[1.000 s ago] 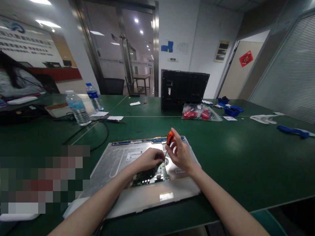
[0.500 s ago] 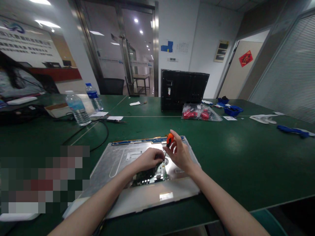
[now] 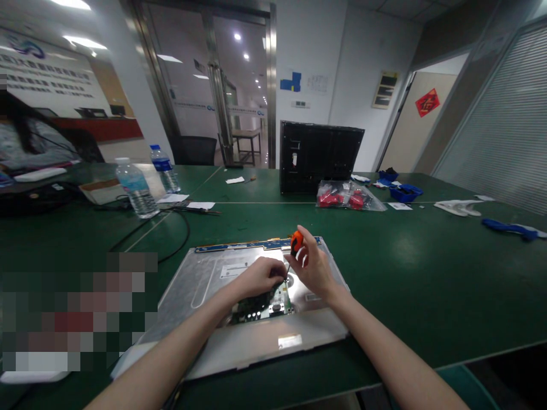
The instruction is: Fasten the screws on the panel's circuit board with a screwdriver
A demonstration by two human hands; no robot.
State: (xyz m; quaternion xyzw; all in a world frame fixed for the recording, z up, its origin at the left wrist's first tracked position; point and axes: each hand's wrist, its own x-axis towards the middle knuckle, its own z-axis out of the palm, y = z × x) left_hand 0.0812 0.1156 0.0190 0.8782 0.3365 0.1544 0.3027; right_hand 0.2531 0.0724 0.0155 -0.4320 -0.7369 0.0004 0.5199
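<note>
A flat metal display panel [image 3: 188, 285] lies on the green table, with a blue circuit strip [image 3: 231, 246] along its far edge. On the panel sits a green circuit board [image 3: 280, 297], partly hidden under my left hand. My right hand [image 3: 314, 265] is closed around the orange and black handle of a screwdriver [image 3: 296, 244]. Its thin shaft points down at the board's far right corner. Beside the shaft tip, my left hand [image 3: 265, 274] has its fingers pinched together, and whatever they hold is hidden.
Behind the panel stands a black monitor housing [image 3: 320, 156], fronted by a plastic bag of red parts [image 3: 346, 198]. Two water bottles [image 3: 137, 191] and a black cable [image 3: 186, 233] are at left. Blue trays [image 3: 405, 193] lie at back right. A person [image 3: 34, 134] sits at far left.
The screwdriver handle seems turned slightly in my right hand. My left hand stays in place, and the panel and board have not visibly moved on the table.
</note>
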